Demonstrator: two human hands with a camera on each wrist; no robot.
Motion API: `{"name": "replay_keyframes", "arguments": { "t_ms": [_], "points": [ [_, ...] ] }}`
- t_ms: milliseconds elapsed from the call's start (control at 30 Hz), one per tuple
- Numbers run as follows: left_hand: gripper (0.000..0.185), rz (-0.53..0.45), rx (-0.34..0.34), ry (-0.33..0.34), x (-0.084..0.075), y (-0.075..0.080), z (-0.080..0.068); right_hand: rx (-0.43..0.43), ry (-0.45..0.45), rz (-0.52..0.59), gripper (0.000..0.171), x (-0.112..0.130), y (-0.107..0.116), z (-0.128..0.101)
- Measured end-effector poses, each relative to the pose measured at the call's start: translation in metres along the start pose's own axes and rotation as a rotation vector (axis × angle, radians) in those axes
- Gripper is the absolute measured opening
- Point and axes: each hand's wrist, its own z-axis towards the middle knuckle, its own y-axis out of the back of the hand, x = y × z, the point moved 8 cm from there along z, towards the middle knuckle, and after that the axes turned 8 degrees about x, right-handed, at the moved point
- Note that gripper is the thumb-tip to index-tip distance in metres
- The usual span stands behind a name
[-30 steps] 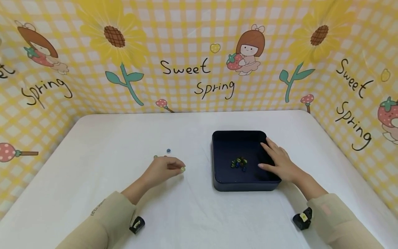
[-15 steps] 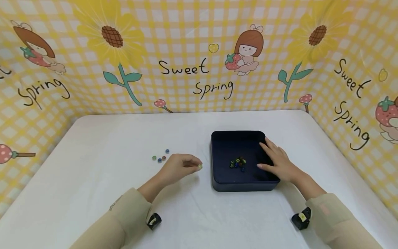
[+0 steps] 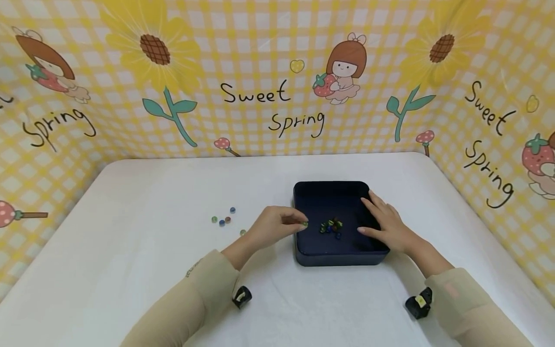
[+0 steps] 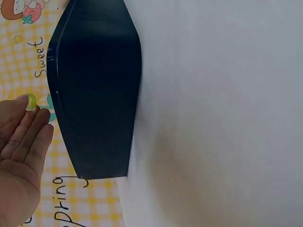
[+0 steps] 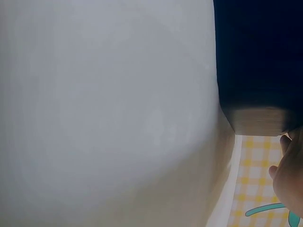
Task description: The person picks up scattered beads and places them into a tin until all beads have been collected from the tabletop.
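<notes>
A dark blue square tray [image 3: 338,258] stands on the white table, with several small glass beads [image 3: 331,226] lying inside it. My left hand [image 3: 277,226] pinches a yellow-green bead [image 3: 305,224] at its fingertips, just over the tray's left rim. The left wrist view shows that bead [image 4: 31,101] at my fingertips [image 4: 21,101] beside the tray [image 4: 94,94]. My right hand [image 3: 386,224] rests flat on the tray's right side, fingers straight. The right wrist view shows the tray's corner [image 5: 258,71] and part of that hand [image 5: 291,175].
Several loose beads [image 3: 222,220] lie on the table [image 3: 151,202] left of the tray, one more [image 3: 243,232] near my left wrist. A yellow patterned screen [image 3: 269,77] walls the table at the back and both sides.
My left hand has carried the yellow-green bead rightward from the loose beads to the tray's left rim. The right hand has stayed on the tray.
</notes>
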Motion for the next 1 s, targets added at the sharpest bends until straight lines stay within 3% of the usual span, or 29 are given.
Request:
{"name": "replay_keyframes", "arguments": {
  "t_ms": [433,1000],
  "points": [
    [0.016,0.021,0.038,-0.004,-0.005,-0.011,0.034,-0.003,-0.005,-0.01,0.074,0.0,0.0,0.001],
    [0.016,0.247,0.201,-0.013,0.0,-0.025,0.073,-0.005,-0.006,-0.004,0.074,0.0,0.001,0.001]
  ]
}}
